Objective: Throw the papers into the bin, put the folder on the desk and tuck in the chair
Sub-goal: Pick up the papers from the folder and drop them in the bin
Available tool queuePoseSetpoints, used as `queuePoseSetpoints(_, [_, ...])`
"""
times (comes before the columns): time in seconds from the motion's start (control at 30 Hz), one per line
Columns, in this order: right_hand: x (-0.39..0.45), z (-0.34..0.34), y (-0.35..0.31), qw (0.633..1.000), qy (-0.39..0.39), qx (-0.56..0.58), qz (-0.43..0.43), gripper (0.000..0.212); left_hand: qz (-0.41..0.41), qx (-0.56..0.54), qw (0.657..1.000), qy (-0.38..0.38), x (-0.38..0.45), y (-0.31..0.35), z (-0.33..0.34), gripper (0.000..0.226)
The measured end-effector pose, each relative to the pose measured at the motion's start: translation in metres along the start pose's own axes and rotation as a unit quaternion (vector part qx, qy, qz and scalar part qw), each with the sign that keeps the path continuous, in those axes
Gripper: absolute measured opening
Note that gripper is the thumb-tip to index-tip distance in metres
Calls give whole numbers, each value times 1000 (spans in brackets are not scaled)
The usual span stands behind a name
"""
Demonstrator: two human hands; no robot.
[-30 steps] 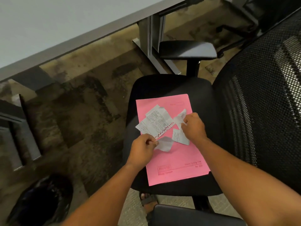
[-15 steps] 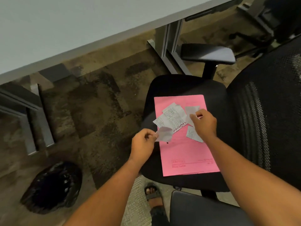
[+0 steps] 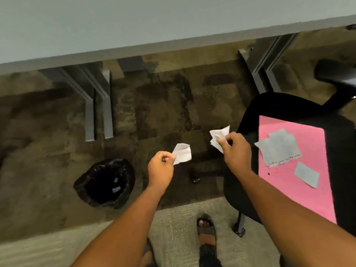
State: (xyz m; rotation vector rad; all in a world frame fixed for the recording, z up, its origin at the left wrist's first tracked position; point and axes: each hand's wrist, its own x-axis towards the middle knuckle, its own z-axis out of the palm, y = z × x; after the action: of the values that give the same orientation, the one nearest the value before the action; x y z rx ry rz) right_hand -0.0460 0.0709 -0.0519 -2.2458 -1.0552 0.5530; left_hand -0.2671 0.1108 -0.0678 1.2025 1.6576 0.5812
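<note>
My left hand (image 3: pixel 160 167) pinches a white paper scrap (image 3: pixel 182 155) over the carpet, up and to the right of the bin (image 3: pixel 105 183), a black-lined bin with two scraps inside. My right hand (image 3: pixel 236 151) grips a bunch of white scraps (image 3: pixel 219 136) beside the chair seat's left edge. The pink folder (image 3: pixel 300 195) lies on the black chair seat (image 3: pixel 250 120) at the right, with a larger torn paper (image 3: pixel 279 149) and a small scrap (image 3: pixel 306 174) resting on it.
The grey desk (image 3: pixel 134 26) spans the top, its metal legs (image 3: pixel 99 110) standing on brown carpet. A chair armrest (image 3: pixel 335 74) is at the far right. My sandalled feet (image 3: pixel 207 228) stand on a lighter mat at the bottom.
Both hands have lifted scraps off the folder and swung left, away from the chair toward the bin. The view has panned left, bringing the bin nearer the middle.
</note>
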Motion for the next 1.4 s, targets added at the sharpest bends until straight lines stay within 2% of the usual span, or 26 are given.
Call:
queuePoseSetpoints(0.27, [-55,166,-60,990,-122,-50,-53,21,-94,-9,986,139,43,-126,-131,11])
queuePoseSetpoints(0.47, [-97,300,-86,972,-214,-71,-69,29,-153,-16,968,200,74,-238,-197,10])
queuePoseSetpoints(0.57, [-114,360,-91,956,-274,-84,-59,30,-178,-6,960,217,87,-282,-216,12])
queuePoseSetpoints(0.73, [-138,467,-90,942,-326,-72,-23,36,-205,5,953,225,126,-353,-230,13])
queuePoseSetpoints(0.87, [-145,521,-95,916,-364,-140,-98,51,-220,-18,949,225,157,-383,-223,17])
queuePoseSetpoints(1.0, [-148,548,-96,899,-390,-169,-105,32,-229,-3,949,218,166,-394,-206,48])
queuePoseSetpoints(1.03, [-147,550,-95,902,-386,-168,-96,36,-228,0,949,216,163,-397,-203,50])
queuePoseSetpoints(1.1, [-143,549,-90,904,-383,-167,-89,41,-223,13,953,207,155,-402,-199,50])
queuePoseSetpoints(1.23, [-138,528,-81,903,-386,-170,-84,36,-214,16,956,200,144,-401,-198,49])
queuePoseSetpoints(1.4, [-124,481,-86,908,-381,-155,-81,38,-178,7,967,182,131,-355,-198,44])
